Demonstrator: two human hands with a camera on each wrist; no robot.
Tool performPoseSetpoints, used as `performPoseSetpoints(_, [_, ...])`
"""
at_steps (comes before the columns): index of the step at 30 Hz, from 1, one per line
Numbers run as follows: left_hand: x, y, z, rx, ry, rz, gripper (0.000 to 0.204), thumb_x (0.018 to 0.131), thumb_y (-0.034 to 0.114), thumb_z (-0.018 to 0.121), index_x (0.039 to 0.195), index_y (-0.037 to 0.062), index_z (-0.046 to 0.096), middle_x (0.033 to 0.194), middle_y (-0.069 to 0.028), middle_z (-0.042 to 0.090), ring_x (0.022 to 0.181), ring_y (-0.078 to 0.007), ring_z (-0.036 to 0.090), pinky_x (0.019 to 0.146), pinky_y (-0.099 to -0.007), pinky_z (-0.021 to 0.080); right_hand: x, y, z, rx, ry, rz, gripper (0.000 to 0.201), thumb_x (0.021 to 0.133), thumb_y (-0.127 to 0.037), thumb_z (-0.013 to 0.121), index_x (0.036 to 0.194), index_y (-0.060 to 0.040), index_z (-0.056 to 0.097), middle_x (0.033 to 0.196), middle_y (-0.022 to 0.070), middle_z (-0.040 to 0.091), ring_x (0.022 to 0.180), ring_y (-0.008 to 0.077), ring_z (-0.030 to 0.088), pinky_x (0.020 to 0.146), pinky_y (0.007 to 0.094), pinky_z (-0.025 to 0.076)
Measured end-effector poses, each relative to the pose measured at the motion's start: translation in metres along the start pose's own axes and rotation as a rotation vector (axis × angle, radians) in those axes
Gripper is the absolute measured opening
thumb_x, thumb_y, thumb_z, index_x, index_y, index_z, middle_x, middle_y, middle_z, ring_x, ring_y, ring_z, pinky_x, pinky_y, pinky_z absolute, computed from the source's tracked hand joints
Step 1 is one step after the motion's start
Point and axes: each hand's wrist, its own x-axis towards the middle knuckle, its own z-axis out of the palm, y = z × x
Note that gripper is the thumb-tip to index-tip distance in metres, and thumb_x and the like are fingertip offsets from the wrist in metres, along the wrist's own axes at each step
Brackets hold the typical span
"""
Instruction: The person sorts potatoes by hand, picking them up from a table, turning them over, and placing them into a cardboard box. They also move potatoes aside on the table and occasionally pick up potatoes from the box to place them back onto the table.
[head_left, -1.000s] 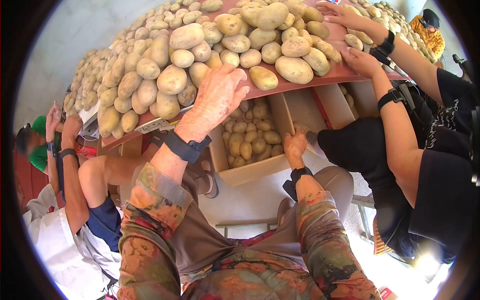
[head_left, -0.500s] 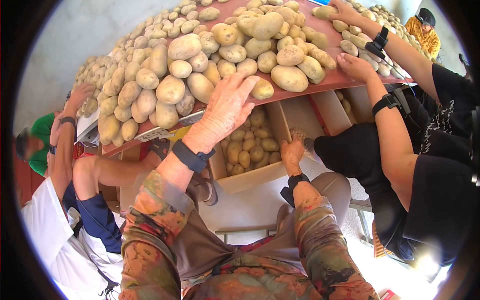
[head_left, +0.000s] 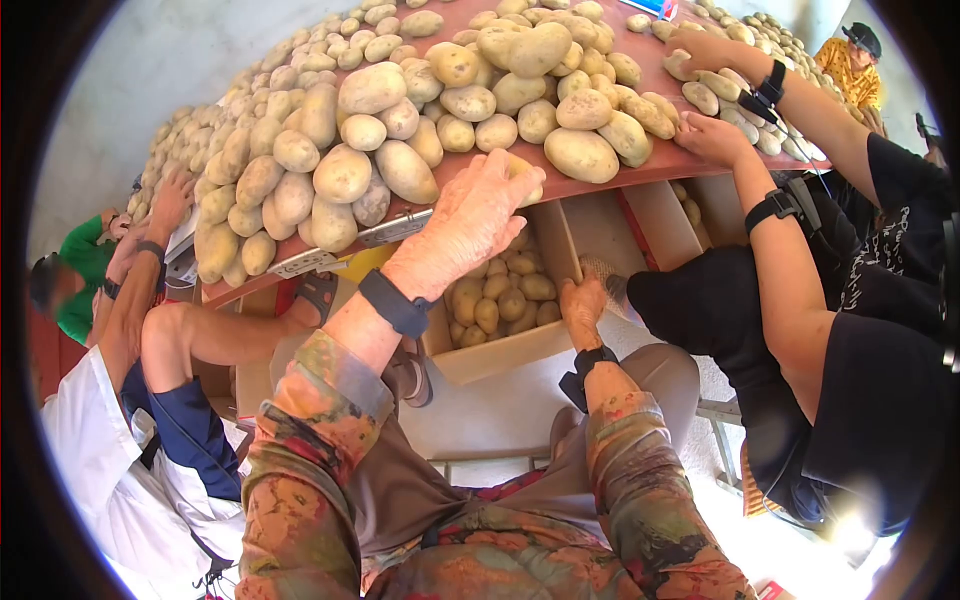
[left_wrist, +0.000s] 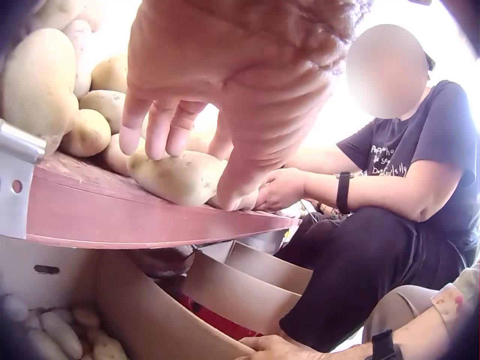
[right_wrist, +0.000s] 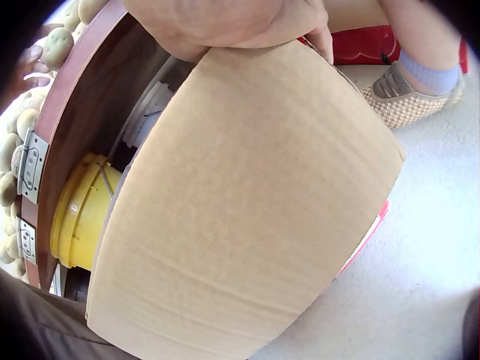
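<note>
A: Left hand (head_left: 470,215) is seen at the front edge of the red-brown table (head_left: 640,165). In the head view the potato (head_left: 527,190) under it is mostly covered; only a sliver is visible past the fingertips.

B: The left wrist view fills that gap. The potato (left_wrist: 180,176) is shown lying on the table edge (left_wrist: 112,217), with the thumb pressed against its near side and the fingers (left_wrist: 161,127) curved just above it. A closed pinch is not confirmed; contact is made by the thumb alone.

A: Right hand (head_left: 583,305) is noted lower down, on the rim of the cardboard box (head_left: 500,355) beneath the table. The box is seen partly filled with potatoes in the head view only.

B: In the right wrist view the box wall (right_wrist: 255,210) is gripped at its top edge, fingers (right_wrist: 225,26) curled over it. A yellow bucket (right_wrist: 82,217) under the table is visible there, barely so from the head.

A: The hands are well apart.
</note>
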Motion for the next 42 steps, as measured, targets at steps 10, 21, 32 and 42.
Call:
performPoseSetpoints(10, [-0.022,0.006,0.005,-0.024,-0.132,0.101,0.016,0.077,0.012,0.066,0.088,0.0074,0.055,0.081,-0.0104,0.054,0.077,-0.0319,0.058,0.065,-0.0421,0.048,0.004,0.004,0.005,0.002,-0.009,0.004,0.038,0.074,-0.017,0.062,0.110,-0.0040,0.059,0.099,0.0233,0.065,0.096,0.0389,0.062,0.085,0.0456,0.047])
performPoseSetpoints(21, [-0.029,0.000,-0.002,-0.041,-0.025,0.082,0.013,0.079,0.013,0.065,0.087,0.0080,0.056,0.077,-0.0098,0.054,0.072,-0.0319,0.059,0.061,-0.0416,0.048,0.002,0.000,0.000,0.015,-0.016,0.006,0.041,0.073,-0.016,0.063,0.111,-0.0023,0.060,0.101,0.0247,0.065,0.098,0.0394,0.062,0.086,0.0438,0.047])
performPoseSetpoints(32, [-0.026,-0.007,-0.029,-0.054,0.210,0.026,0.007,0.082,0.012,0.063,0.085,0.0083,0.057,0.077,-0.0093,0.059,0.073,-0.0304,0.061,0.061,-0.0379,0.050,0.007,0.014,0.010,-0.109,0.000,-0.054,0.035,0.077,-0.016,0.061,0.109,-0.0040,0.058,0.097,0.0223,0.066,0.093,0.0376,0.064,0.083,0.0461,0.049])
performPoseSetpoints(42, [-0.033,-0.023,-0.072,-0.397,0.626,-0.184,0.010,0.084,0.004,0.061,0.093,0.0027,0.064,0.076,-0.0044,0.063,0.064,-0.0102,0.059,0.061,-0.0241,0.047,0.002,0.011,0.006,-0.176,-0.057,-0.086,0.046,0.077,-0.016,0.062,0.120,-0.0058,0.049,0.106,0.0229,0.062,0.098,0.0387,0.061,0.083,0.0458,0.049])
